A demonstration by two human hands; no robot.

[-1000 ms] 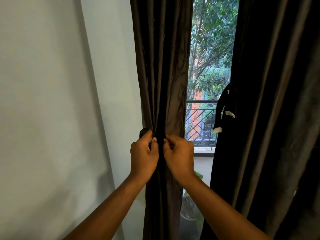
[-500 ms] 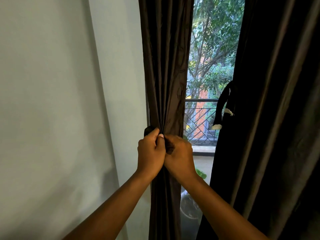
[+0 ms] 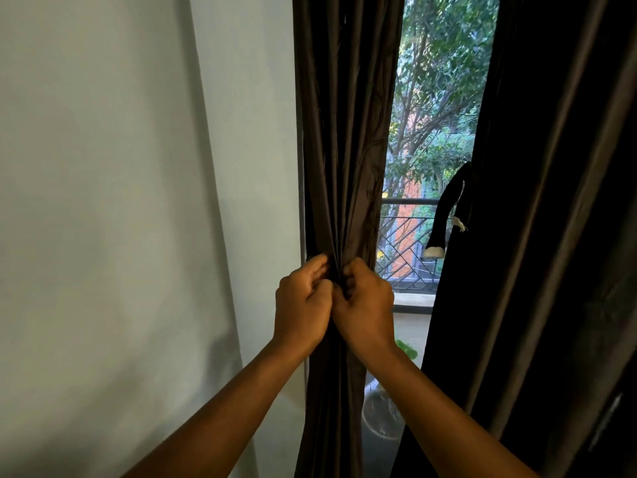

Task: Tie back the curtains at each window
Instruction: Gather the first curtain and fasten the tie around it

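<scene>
Where the head camera looks forward and down, the dark brown pleated fabric curtain on the left (image 3: 348, 139) hangs gathered into a narrow column just beside the pale grey painted wall (image 3: 138, 201); the left hand (image 3: 301, 305) and the right hand (image 3: 367, 310) meet knuckle to knuckle at its front, both with fingers curled in, pinching the gathered folds between them; a dark band seems to run round the cloth at the fingertips, though it is too dim to tell apart from the folds; both forearms rise from the bottom edge toward the curtain; to the right, well apart across the strip of window glass (image 3: 434, 98), the second dark brown curtain (image 3: 551, 236) fills the frame edge, and a black fabric tie-back strap with a white tip (image 3: 444, 215) dangles loose against its inner edge; through the glass show green trees (image 3: 444, 56), a dark metal balcony railing (image 3: 406, 243) and a pale round plant pot (image 3: 381, 415) low down behind the left curtain.
</scene>
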